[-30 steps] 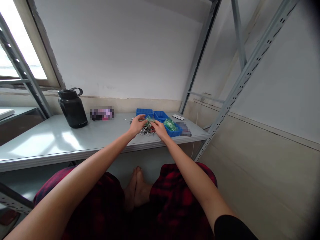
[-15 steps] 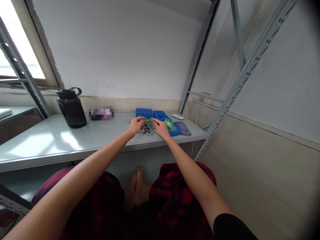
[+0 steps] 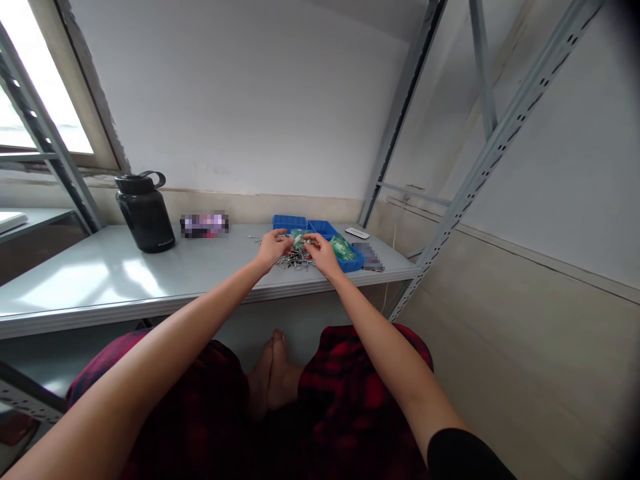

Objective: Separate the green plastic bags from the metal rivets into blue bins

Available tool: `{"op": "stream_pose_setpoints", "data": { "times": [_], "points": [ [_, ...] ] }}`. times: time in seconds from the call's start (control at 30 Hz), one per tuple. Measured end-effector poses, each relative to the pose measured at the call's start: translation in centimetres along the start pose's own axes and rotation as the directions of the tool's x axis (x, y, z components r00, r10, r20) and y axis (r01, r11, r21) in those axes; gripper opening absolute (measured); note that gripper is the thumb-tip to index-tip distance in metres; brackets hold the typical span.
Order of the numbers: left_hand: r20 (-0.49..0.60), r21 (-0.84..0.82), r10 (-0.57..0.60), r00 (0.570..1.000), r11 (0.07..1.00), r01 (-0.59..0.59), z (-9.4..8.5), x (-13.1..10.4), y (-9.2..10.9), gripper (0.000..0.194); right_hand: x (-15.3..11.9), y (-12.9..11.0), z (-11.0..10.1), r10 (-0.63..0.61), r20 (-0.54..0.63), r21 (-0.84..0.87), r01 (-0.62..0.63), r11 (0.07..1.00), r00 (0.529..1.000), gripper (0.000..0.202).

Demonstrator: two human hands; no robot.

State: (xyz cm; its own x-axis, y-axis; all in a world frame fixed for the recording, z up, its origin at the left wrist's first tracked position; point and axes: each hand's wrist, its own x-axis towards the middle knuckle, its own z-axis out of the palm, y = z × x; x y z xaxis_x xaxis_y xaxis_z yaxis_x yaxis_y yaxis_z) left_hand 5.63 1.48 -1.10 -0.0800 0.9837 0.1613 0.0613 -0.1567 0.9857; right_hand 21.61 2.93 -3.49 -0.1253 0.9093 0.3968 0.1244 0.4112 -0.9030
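Between my two hands is a small clear-green plastic bag (image 3: pixel 298 236) with pale contents I cannot make out. My left hand (image 3: pixel 273 249) pinches its left side with thumb and fingers. On the other side, my right hand (image 3: pixel 320 253) grips the bag's right edge. Beneath the hands lies a loose pile of thin metal screws or pins (image 3: pixel 296 260), partly hidden by the fingers. To the right of my right hand, another green plastic bag (image 3: pixel 342 248) rests in a blue bin (image 3: pixel 354 263).
Two more blue bins, one on the left (image 3: pixel 290 223) and one on the right (image 3: pixel 323 229), stand behind the hands. A black bottle (image 3: pixel 146 215) is at left, near a blurred item (image 3: pixel 205 225). A white mouse-like object (image 3: pixel 357 233) lies at right. Metal shelf posts (image 3: pixel 465 180) frame the table (image 3: pixel 210 267).
The plastic bag is now lifted a little and shows more plainly between my hands. My fingers have shifted their hold on it. The view has tilted slightly.
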Motion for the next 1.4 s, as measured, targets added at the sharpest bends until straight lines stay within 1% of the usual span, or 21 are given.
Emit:
{"op": "stream_pose_setpoints", "data": {
  "times": [0.2,0.3,0.37,0.4,0.47,0.57,0.6,0.63,0.7,0.77,0.83,0.93,1.07,1.17,1.23,1.3,1.4],
  "points": [
    [0.018,-0.010,-0.036,0.999,0.999,0.037,0.2,0.0,-0.5,0.030,0.4,0.9,0.2,0.021,-0.014,0.001,-0.021,1.000,1.000,0.020],
    [0.021,-0.008,-0.020,1.000,1.000,0.021,0.1,0.2,-0.7,0.027,0.4,1.1,0.2,0.026,-0.012,0.006,-0.026,1.000,1.000,0.028],
    [0.023,0.021,0.005,1.000,1.000,-0.005,0.1,0.4,-0.9,0.024,0.4,1.2,0.1,0.006,-0.028,-0.017,-0.007,1.000,1.000,0.036],
    [0.030,0.054,0.032,0.999,0.998,-0.033,0.1,0.5,-1.0,0.022,0.3,1.2,0.1,-0.010,-0.046,-0.042,0.008,0.999,0.999,0.038],
    [0.062,0.152,0.117,0.991,0.980,-0.125,0.2,0.4,-1.0,0.018,0.1,1.3,0.1,-0.048,-0.096,-0.112,0.037,0.993,0.994,0.038],
    [0.113,0.296,0.258,0.959,0.913,-0.281,0.4,-0.1,-0.8,0.013,-0.2,1.2,0.3,-0.083,-0.162,-0.190,0.051,0.980,0.983,0.030],
    [0.120,0.324,0.287,0.950,0.893,-0.311,0.5,-0.3,-0.6,0.013,-0.2,1.1,0.4,-0.067,-0.151,-0.176,0.040,0.984,0.986,0.028],
    [0.125,0.343,0.305,0.944,0.880,-0.329,0.5,-0.5,-0.5,0.014,-0.3,1.0,0.6,-0.031,-0.113,-0.132,0.016,0.991,0.993,0.028],
    [0.147,0.355,0.314,0.938,0.868,-0.346,0.5,-0.8,-0.2,0.017,-0.4,0.7,0.7,0.064,0.019,0.024,-0.065,0.998,0.998,0.030],
    [0.180,0.356,0.320,0.930,0.860,-0.365,0.4,-0.9,0.0,0.022,-0.4,0.4,0.8,0.125,0.133,0.185,-0.149,0.971,0.983,0.032],
    [0.193,0.353,0.347,0.918,0.848,-0.395,0.4,-0.7,0.1,0.026,-0.5,0.1,0.7,0.139,0.157,0.288,-0.180,0.940,0.978,0.032],
    [0.194,0.346,0.362,0.912,0.844,-0.409,0.4,-0.6,0.1,0.035,-0.5,-0.1,0.5,0.153,0.117,0.341,-0.185,0.922,0.981,0.030],
    [0.210,0.350,0.310,0.927,0.862,-0.367,0.5,-0.6,-0.1,0.046,-0.2,0.4,0.5,0.209,0.057,0.299,-0.216,0.930,0.976,0.026],
    [0.198,0.432,0.330,0.923,0.816,-0.384,0.3,-0.3,-0.5,0.038,0.0,0.6,0.6,0.221,0.021,0.243,-0.219,0.945,0.975,0.025],
    [0.184,0.504,0.359,0.915,0.765,-0.402,0.1,0.1,-0.9,0.031,0.1,0.5,0.6,0.193,0.015,0.189,-0.193,0.963,0.981,0.024],
    [0.187,0.562,0.368,0.911,0.720,-0.406,0.0,0.5,-1.4,0.030,0.2,0.1,0.3,0.156,0.008,0.112,-0.156,0.981,0.988,0.023],
    [0.232,0.626,0.357,0.905,0.657,-0.420,-0.2,0.7,-1.8,0.030,0.4,-1.1,-1.5,0.078,-0.081,-0.051,-0.082,0.995,0.994,0.025]
  ]
}}
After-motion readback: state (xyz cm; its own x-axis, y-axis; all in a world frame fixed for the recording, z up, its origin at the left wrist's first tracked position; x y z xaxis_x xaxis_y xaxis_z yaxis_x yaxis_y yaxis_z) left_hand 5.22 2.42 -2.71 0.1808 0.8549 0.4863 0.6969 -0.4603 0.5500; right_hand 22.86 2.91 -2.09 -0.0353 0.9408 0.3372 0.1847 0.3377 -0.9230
